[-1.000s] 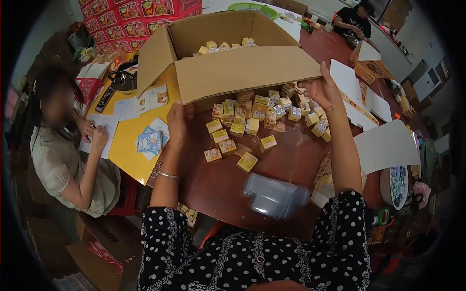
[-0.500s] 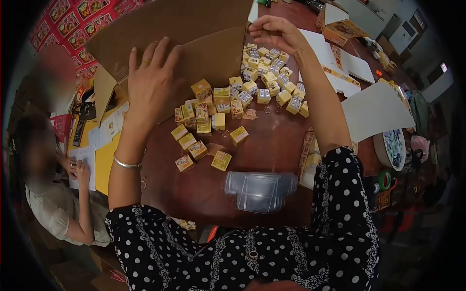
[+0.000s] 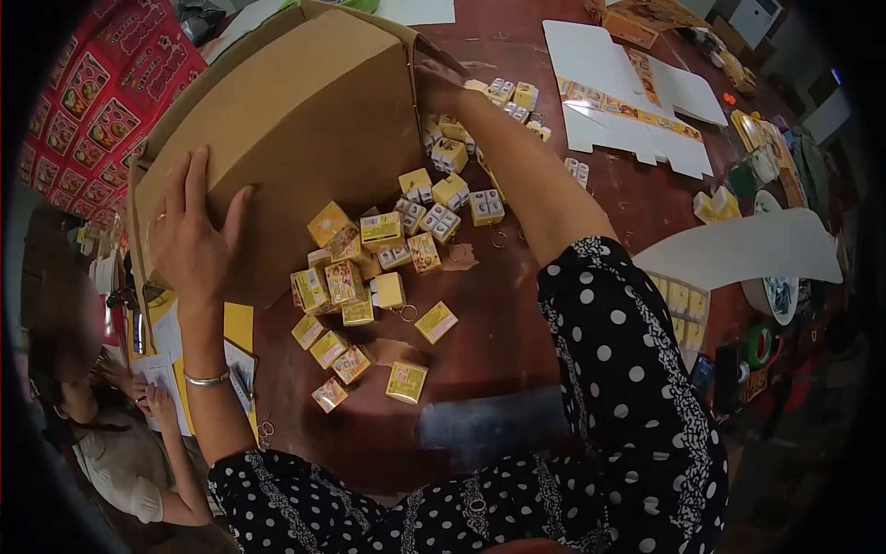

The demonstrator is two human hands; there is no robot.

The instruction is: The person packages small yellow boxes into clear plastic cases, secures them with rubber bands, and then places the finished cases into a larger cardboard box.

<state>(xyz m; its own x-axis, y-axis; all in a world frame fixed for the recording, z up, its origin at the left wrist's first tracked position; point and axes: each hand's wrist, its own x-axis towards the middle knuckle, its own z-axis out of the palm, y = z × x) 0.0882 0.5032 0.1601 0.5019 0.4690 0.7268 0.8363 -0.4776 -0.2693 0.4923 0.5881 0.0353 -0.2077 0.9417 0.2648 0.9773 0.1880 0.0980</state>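
My left hand (image 3: 194, 226) lies against the near side of a large brown cardboard box (image 3: 314, 102), fingers stretched and thumb apart. My right hand (image 3: 441, 83) reaches to the box's far right edge. Its fingers are partly hidden there, so their grip does not show. The box is tilted on the table. Beside it lie small yellow printed boxes (image 3: 345, 282) and yellow-and-white cube keyrings (image 3: 440, 222) in a loose pile. Some keyrings are under or behind my right forearm.
A dark red table (image 3: 489, 355) bears clear plastic sheets (image 3: 489, 425) at its near edge. Unfolded white printed cartons (image 3: 591, 83) lie at the far right. A white card (image 3: 738, 247) and a tray of yellow cubes (image 3: 678, 309) are at right. Another person (image 3: 120, 462) sits at left.
The box has tilted and more of its outside shows. My left hand has moved left along it, and my right hand has moved left and down to its edge. The view has shifted.
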